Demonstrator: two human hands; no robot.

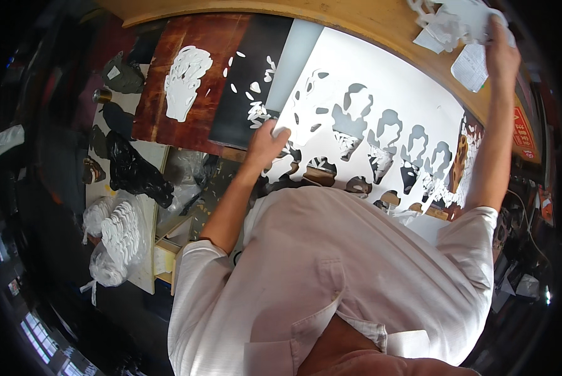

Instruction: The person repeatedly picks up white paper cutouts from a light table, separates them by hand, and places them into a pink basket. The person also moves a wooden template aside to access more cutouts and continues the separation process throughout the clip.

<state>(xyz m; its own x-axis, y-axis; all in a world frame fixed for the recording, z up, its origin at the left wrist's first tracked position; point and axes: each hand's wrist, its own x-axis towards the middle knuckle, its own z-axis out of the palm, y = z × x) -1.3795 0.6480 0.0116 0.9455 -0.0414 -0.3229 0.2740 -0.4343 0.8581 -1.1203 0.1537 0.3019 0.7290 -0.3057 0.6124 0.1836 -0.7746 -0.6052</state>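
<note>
A large white sheet (pixel 400 72) with rows of shaped cut-outs lies in front of me. At its left edge my left hand (pixel 270 141) is closed, thumb lying on top; the sheet's edge appears pinched there. Up at the far right, my right hand (pixel 503 53) has its fingers curled on a bundle of white cut pieces (pixel 453 25) resting over the yellow beam. Its fingertips are partly hidden. A pile of white cut pieces (pixel 188 78) sits on a reddish-brown board (pixel 152 103). Small white scraps (pixel 256 113) are scattered on a black board (pixel 262 53) near my left hand.
A yellow beam (pixel 356 22) spans the far side, with a paper slip (pixel 471 67) at its right. Left of the boards are a black plastic bag (pixel 137 172), clear bags of white pieces (pixel 121 232) and a spool (pixel 102 96). A red sign (pixel 525 133) stands right.
</note>
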